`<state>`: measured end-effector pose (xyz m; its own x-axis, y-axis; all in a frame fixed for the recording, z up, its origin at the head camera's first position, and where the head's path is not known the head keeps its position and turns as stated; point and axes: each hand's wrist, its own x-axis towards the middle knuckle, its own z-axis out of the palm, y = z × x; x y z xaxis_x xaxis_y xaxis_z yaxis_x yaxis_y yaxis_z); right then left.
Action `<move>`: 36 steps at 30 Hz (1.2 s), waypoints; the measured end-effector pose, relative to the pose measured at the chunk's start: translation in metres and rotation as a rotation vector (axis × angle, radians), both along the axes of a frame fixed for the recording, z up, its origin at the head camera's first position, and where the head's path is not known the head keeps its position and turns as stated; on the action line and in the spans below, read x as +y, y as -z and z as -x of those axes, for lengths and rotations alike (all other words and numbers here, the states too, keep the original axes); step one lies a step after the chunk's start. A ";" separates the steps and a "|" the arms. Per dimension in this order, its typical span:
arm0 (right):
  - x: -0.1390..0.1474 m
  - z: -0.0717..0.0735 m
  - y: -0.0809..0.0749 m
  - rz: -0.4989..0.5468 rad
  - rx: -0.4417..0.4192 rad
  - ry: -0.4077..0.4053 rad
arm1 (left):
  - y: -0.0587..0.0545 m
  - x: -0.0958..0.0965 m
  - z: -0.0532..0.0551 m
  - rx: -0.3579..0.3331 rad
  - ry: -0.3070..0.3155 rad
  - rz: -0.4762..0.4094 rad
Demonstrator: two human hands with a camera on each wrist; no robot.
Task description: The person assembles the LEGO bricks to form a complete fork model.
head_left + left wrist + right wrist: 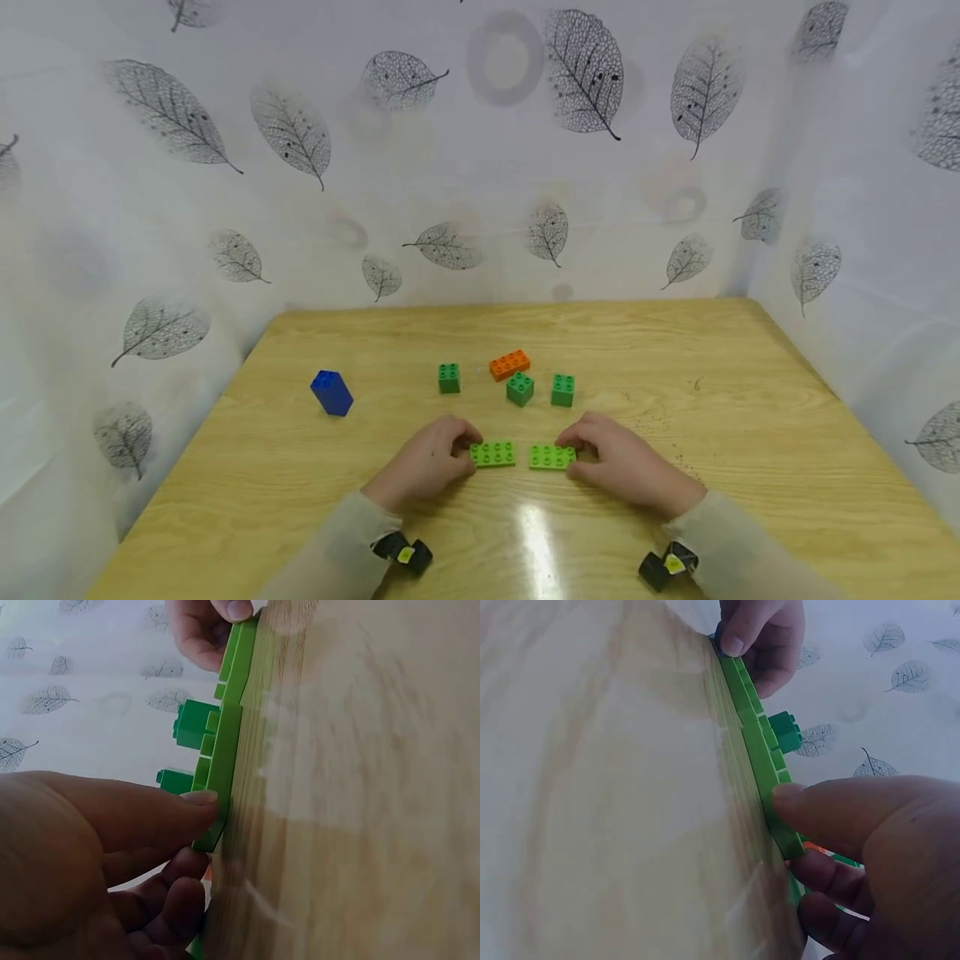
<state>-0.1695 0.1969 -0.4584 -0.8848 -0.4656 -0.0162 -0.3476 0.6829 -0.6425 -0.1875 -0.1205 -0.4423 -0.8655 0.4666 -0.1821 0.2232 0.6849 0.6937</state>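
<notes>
Lime left brick and right brick lie end to end, slightly apart, on the tabletop; left hand and right hand each pinch an outer end between fingers. Beyond: three green cubes, an orange brick and, leftward, a blue block.

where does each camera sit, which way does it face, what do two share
Head: worn on the head, facing forward and down over the table; left hand, right hand and sleeves show.
Left wrist: worn there, facing the left lime brick and, beyond, the right hand; left hand close up.
Right wrist: worn there, facing the right lime brick and, beyond, the left hand; right hand close up.
The wrist views share both lime bricks, both hands and the leaf-patterned backdrop.
</notes>
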 end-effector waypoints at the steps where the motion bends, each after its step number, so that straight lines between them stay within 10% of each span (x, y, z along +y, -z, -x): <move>1: -0.002 0.000 0.000 0.000 0.004 -0.007 | 0.000 -0.001 -0.001 -0.002 0.001 0.001; 36: -0.015 -0.003 0.001 -0.029 0.058 -0.032 | 0.002 -0.001 -0.005 0.012 0.050 -0.004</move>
